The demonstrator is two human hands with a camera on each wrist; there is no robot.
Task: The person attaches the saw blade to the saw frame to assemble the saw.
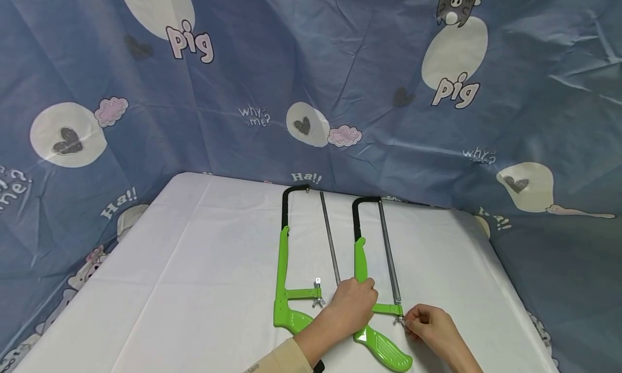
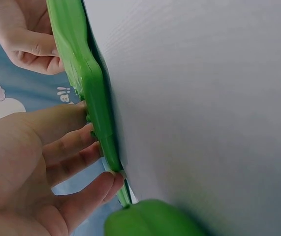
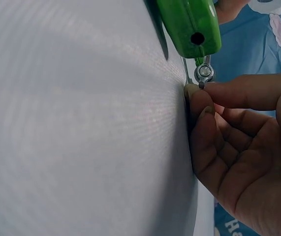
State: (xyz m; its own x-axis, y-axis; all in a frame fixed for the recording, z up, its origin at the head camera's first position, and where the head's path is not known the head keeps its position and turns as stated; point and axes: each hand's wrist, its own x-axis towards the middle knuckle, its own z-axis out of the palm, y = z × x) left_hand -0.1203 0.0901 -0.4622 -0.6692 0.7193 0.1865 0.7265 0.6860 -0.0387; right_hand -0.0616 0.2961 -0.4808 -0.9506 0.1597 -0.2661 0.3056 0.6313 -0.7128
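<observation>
Two green hacksaws with black front frames lie side by side. My left hand (image 1: 353,304) grips the green frame of the right hacksaw (image 1: 389,353) just above its handle. In the left wrist view its thumb and fingers (image 2: 74,114) hold the frame's edges. A grey blade (image 1: 390,254) spans this saw from the black front end to the green lower arm. At that arm's end is a metal wing nut (image 1: 399,320), seen end-on in the right wrist view. Thumb and forefinger of my right hand (image 1: 434,329) pinch one wing of it.
The left hacksaw (image 1: 281,270) has no blade fitted, and its own wing nut (image 1: 318,302) and blade clip stick out. A loose blade (image 1: 329,232) lies between the saws. White cloth covers the table (image 1: 194,276), with a blue printed curtain (image 1: 243,81) behind.
</observation>
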